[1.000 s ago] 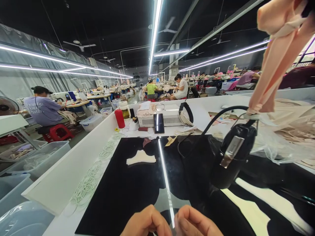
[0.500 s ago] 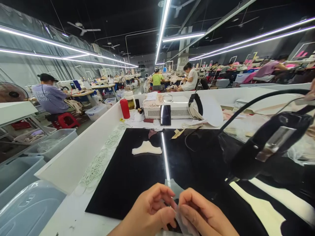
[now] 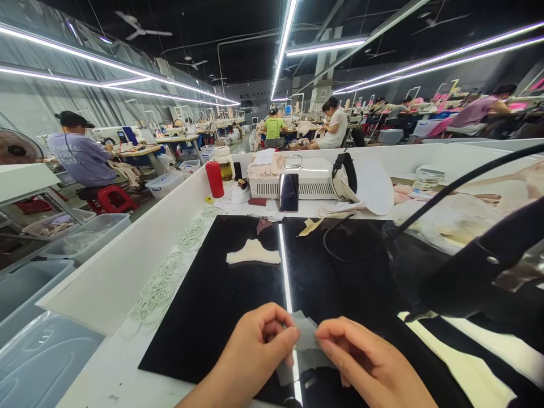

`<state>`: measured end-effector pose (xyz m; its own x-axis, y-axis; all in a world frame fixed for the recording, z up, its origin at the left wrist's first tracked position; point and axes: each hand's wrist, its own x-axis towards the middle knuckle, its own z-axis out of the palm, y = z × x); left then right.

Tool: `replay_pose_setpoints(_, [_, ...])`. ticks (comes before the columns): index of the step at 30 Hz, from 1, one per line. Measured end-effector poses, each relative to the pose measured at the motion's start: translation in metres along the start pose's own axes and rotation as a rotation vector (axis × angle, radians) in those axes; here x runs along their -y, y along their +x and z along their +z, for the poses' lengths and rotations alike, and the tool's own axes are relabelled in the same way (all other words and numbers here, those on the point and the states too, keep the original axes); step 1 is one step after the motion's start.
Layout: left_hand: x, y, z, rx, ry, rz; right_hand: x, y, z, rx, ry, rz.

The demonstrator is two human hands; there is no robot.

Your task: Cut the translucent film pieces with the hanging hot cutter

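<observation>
My left hand (image 3: 255,351) and my right hand (image 3: 365,362) are close together at the bottom of the view, over the glossy black work surface (image 3: 221,294). Both pinch a small thin translucent piece of film or fabric (image 3: 304,340) between thumb and fingers. A cream cut fabric piece (image 3: 254,255) lies flat on the black surface further away. A black hand-held tool with a cord (image 3: 480,266) hangs at the right, near my right hand.
A white wall (image 3: 127,260) borders the table on the left, with several rubber bands (image 3: 170,272) along it. At the back stand a red bottle (image 3: 215,178), a white box (image 3: 312,181) and a phone (image 3: 289,192). Other people sit at sewing stations beyond. Plastic bins (image 3: 38,317) sit lower left.
The view has dipped lower and my hands have come up into it, spreading the thin piece between them. The black tool has slid further right and the hanging pink fabric has left the view.
</observation>
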<state>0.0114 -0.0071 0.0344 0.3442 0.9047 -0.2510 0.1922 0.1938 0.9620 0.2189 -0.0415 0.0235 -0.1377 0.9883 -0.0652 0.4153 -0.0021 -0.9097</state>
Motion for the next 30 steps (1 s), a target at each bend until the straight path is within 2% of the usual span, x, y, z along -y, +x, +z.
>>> replay_pose_setpoints(4, [0.0, 0.005, -0.001, -0.023, 0.026, 0.032, -0.008, 0.011, -0.001, -0.088, -0.069, -0.094])
replay_pose_setpoints(7, [0.004, 0.007, -0.002, -0.089, 0.116, 0.067, -0.012, 0.016, 0.002, -0.11, -0.097, -0.153])
replay_pose_setpoints(11, [0.01, 0.008, -0.004, -0.147, 0.158, 0.172, -0.017, 0.017, 0.008, -0.174, -0.109, -0.183])
replay_pose_setpoints(16, [0.012, 0.008, -0.006, -0.19, 0.21, 0.339, -0.025, 0.017, 0.009, -0.165, -0.157, -0.262])
replay_pose_setpoints(20, [0.014, 0.005, -0.009, -0.183, 0.278, 0.408, -0.025, 0.018, 0.007, -0.181, -0.17, -0.332])
replay_pose_setpoints(23, [0.016, 0.004, -0.01, -0.123, 0.284, 0.383, -0.023, 0.017, 0.007, -0.185, -0.182, -0.376])
replay_pose_setpoints(26, [0.017, 0.004, -0.01, -0.071, 0.272, 0.28, -0.024, 0.016, 0.008, -0.172, -0.232, -0.381])
replay_pose_setpoints(28, [0.019, 0.005, -0.009, -0.077, 0.311, 0.235, -0.027, 0.014, 0.009, -0.159, -0.312, -0.364])
replay_pose_setpoints(30, [0.02, 0.007, -0.009, -0.108, 0.405, 0.256, -0.031, 0.012, 0.01, -0.155, -0.431, -0.368])
